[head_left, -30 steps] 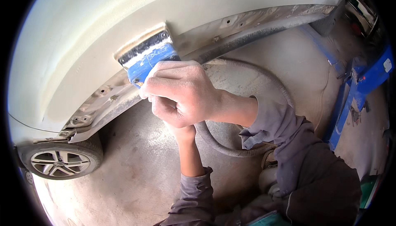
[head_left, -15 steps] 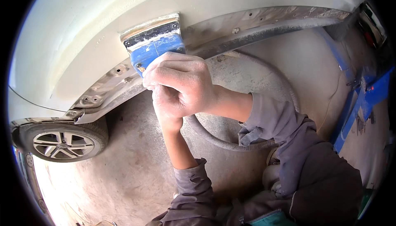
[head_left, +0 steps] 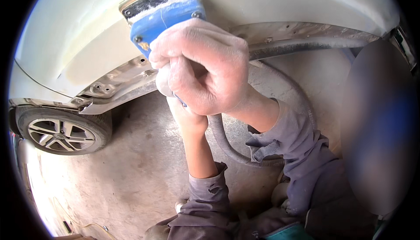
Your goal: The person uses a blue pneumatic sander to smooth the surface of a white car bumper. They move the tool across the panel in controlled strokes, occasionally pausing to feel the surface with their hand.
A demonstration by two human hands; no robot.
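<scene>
A blue hand sanding block (head_left: 168, 14) with a black, dust-covered edge lies against the pale body panel (head_left: 83, 43) of a car. My right hand (head_left: 214, 60), white with dust, is closed over the block's near end, its fingers curled into a fist. Lower down and partly covered by it, my left hand (head_left: 186, 115) is closed round the same tool's handle end; most of its fingers are hidden. A grey corrugated hose (head_left: 223, 141) rises from the floor behind my hands; where it joins the tool is hidden.
Under the panel runs a bare metal sill (head_left: 127, 89) with holes. A wheel (head_left: 63, 130) stands at the left. The hose curves across the concrete floor (head_left: 144, 170). A blurred dark and blue patch (head_left: 380, 126) covers the right side. A thin cable (head_left: 92, 226) lies at lower left.
Both hands and the sanding block have moved up in the picture and look larger. The car and wheel have shifted with the view. The blurred patch now covers where a blue metal frame showed.
</scene>
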